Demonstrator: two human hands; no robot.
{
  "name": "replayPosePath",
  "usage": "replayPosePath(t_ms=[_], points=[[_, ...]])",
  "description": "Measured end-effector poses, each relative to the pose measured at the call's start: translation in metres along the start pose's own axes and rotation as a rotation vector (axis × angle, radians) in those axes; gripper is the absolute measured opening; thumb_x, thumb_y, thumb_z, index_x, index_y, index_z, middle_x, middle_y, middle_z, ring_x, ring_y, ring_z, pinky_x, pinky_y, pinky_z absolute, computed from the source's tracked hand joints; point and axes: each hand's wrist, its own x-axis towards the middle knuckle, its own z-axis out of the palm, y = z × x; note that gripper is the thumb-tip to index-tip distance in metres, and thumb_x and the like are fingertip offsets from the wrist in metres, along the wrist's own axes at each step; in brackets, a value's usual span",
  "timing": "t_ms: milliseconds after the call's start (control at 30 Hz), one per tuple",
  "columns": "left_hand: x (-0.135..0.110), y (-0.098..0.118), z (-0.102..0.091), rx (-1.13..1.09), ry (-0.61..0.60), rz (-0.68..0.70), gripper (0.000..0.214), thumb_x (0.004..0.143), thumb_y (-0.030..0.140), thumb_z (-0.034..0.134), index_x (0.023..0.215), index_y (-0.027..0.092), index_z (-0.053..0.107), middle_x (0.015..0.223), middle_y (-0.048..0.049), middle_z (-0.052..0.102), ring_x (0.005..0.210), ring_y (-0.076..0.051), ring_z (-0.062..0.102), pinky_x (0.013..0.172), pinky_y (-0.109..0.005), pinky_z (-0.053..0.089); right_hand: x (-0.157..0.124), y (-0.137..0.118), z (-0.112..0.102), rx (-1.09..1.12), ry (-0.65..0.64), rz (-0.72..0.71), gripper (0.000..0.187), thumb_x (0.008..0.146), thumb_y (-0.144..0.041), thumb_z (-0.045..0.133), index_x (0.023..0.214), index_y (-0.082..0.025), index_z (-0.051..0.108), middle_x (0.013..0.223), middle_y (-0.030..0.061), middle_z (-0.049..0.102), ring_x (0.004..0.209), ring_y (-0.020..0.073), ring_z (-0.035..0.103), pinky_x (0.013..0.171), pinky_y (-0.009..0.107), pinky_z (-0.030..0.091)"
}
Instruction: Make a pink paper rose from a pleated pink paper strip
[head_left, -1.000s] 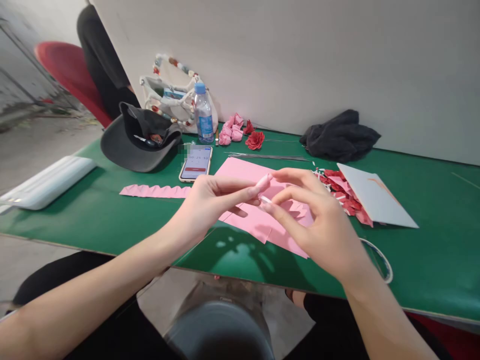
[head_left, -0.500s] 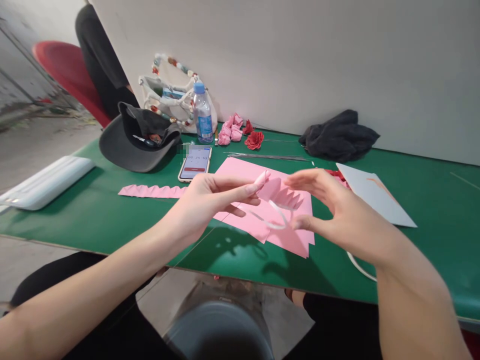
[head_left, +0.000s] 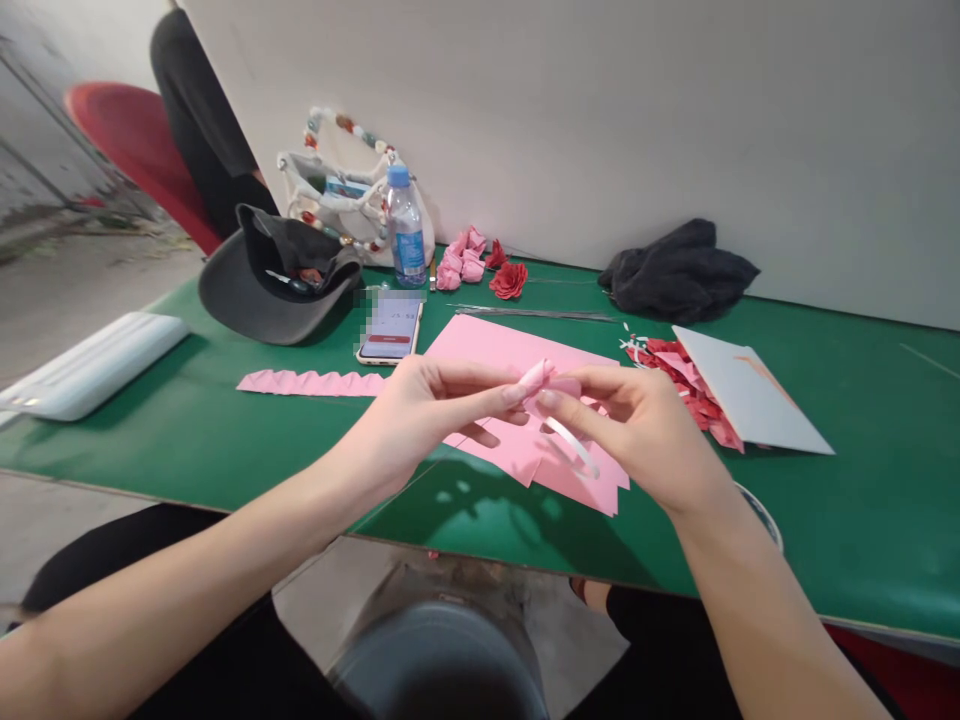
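Note:
My left hand [head_left: 450,400] pinches a partly rolled pink paper strip [head_left: 538,376] between thumb and fingertips. Close against it, my right hand [head_left: 626,415] is closed on the same pink paper near the roll. A thin white strip [head_left: 574,448] hangs in a curl below my right fingers; I cannot tell what it is fixed to. Under both hands lie pink paper sheets [head_left: 517,345], partly covered by them. Left of my left hand, a scalloped pink paper strip [head_left: 307,382] rests flat on the green table [head_left: 247,440].
At the back stand a water bottle [head_left: 406,235], a beaded bag [head_left: 337,185], pink paper flowers [head_left: 463,260] and a red paper flower [head_left: 510,281]. A phone [head_left: 391,325] and cap [head_left: 281,275] lie left. Red paper scraps [head_left: 697,400] and a white card [head_left: 754,390] lie right.
My right hand has moved left from beside the paper and closed on it next to my left hand. Red scraps it covered now show. The left hand barely moved.

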Motion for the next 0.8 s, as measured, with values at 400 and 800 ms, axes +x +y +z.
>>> replayPosePath(t_ms=[400, 800], points=[[-0.002, -0.010, 0.009, -0.046, 0.075, 0.076, 0.014, 0.082, 0.033, 0.077, 0.093, 0.026, 0.081, 0.087, -0.0028, 0.078, 0.085, -0.018, 0.071, 0.060, -0.018, 0.054, 0.001, 0.004, 0.010, 0.058, 0.090, -0.010, 0.021, 0.085, -0.031, 0.069, 0.069, -0.017, 0.073, 0.066, 0.0012, 0.067, 0.061, 0.0123, 0.055, 0.055, 0.024, 0.044], [0.001, -0.018, 0.011, -0.058, 0.177, 0.101, 0.023, 0.072, 0.036, 0.084, 0.086, 0.019, 0.078, 0.085, -0.0045, 0.077, 0.081, -0.020, 0.072, 0.059, -0.024, 0.057, 0.002, 0.006, 0.017, 0.176, 0.112, 0.032, 0.013, 0.084, -0.030, 0.072, 0.086, -0.020, 0.080, 0.083, 0.0030, 0.077, 0.075, 0.0152, 0.066, 0.066, 0.024, 0.051]])
